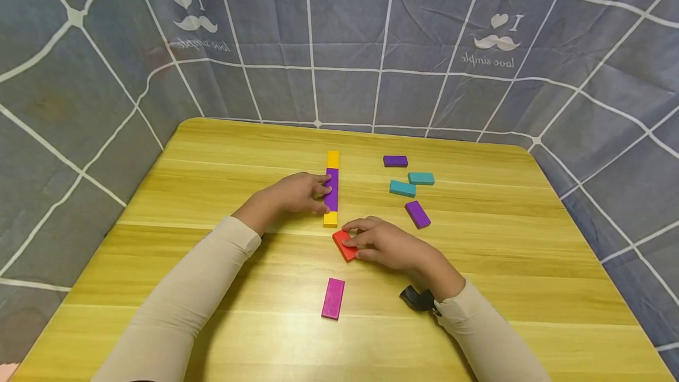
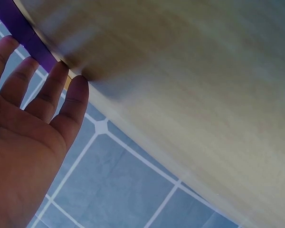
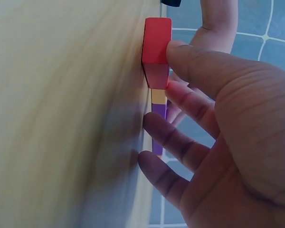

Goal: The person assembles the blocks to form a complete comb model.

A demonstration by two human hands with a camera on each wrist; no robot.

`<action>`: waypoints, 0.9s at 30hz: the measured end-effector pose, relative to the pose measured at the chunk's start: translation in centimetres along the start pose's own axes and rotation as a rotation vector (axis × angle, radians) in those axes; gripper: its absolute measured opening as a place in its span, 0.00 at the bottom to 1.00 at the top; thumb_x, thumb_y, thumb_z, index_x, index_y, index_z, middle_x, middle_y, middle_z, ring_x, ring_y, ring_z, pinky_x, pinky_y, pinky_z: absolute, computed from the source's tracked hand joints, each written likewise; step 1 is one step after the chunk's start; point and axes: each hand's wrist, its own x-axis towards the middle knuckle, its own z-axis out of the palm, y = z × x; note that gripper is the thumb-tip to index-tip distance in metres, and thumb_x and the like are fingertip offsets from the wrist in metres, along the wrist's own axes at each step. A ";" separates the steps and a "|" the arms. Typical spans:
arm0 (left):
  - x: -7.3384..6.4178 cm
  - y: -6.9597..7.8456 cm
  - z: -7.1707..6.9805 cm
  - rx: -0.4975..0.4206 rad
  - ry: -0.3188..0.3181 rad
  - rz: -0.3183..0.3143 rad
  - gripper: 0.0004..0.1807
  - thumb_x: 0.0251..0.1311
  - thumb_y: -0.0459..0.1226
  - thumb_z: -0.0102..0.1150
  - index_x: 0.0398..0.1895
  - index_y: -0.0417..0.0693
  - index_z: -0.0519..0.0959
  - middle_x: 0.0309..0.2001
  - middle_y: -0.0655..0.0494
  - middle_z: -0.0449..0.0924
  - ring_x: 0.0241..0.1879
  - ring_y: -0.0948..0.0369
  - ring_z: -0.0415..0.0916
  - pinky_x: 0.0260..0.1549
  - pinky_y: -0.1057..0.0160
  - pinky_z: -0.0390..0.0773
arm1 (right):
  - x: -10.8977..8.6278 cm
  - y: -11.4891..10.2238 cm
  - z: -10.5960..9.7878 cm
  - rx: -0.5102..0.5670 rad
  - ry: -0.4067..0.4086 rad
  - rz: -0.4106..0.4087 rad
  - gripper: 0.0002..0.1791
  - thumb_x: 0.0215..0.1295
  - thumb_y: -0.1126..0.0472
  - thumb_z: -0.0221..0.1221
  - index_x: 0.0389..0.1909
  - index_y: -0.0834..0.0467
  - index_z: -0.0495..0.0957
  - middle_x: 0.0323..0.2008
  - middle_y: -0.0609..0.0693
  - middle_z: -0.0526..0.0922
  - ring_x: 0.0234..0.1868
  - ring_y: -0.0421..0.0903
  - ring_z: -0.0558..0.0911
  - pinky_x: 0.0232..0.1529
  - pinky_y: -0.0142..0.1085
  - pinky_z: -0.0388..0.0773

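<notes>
Beige sleeves nearest: left sleeve [image 1: 175, 305] and right sleeve [image 1: 488, 329], both cut off at the near edge. Black wrist device [image 1: 417, 299] at my right cuff, partly hidden.

Magenta block [image 1: 333, 299] flat on the wooden table [image 1: 265, 323], near side, between my forearms.

Right hand [image 1: 389, 245]: thumb and index hold the red block [image 1: 342, 250] at its edges, the other fingers spread. Block lies askew, just near of the row [image 1: 334, 199]; its right side is covered by my fingers. Head view leaves it unclear whether it is lifted.

Left hand [image 1: 299, 192]: fingers apart, fairly straight, tips touching the row's left side. Row runs near to far: near yellow end [image 1: 330, 220], purple middle, far yellow end [image 1: 333, 159]. Fingertips cover part of the purple; seams hard to make out.

Right of the row, farther off: two purple blocks [image 1: 395, 161] [image 1: 418, 214], two teal blocks [image 1: 421, 178] [image 1: 402, 188] between them. Grey cloth [image 1: 350, 28] behind, lettering reversed. Pinkish patch [image 1: 7, 371], near left corner, cut off; cannot tell what.
</notes>
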 end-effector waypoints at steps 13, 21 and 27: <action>-0.2 0.2 -0.2 -0.009 0.000 0.006 0.32 0.62 0.49 0.65 0.66 0.44 0.74 0.75 0.49 0.59 0.72 0.46 0.58 0.70 0.50 0.58 | 0.7 -0.5 0.4 -0.034 0.026 0.001 0.19 0.71 0.57 0.61 0.60 0.54 0.81 0.64 0.48 0.73 0.65 0.46 0.70 0.66 0.42 0.67; -0.1 0.1 -0.2 -0.021 -0.001 -0.004 0.33 0.62 0.50 0.66 0.66 0.45 0.74 0.75 0.50 0.58 0.72 0.46 0.58 0.70 0.51 0.57 | 1.3 -0.8 0.5 -0.053 0.032 -0.001 0.19 0.71 0.56 0.61 0.60 0.54 0.81 0.61 0.48 0.74 0.64 0.45 0.71 0.65 0.39 0.68; 0.0 0.1 0.0 -0.017 -0.003 0.001 0.33 0.61 0.50 0.66 0.67 0.45 0.73 0.75 0.50 0.58 0.72 0.46 0.58 0.70 0.51 0.57 | 1.6 -1.1 0.5 -0.078 0.037 -0.002 0.18 0.70 0.56 0.62 0.59 0.54 0.82 0.59 0.48 0.74 0.60 0.45 0.72 0.63 0.39 0.70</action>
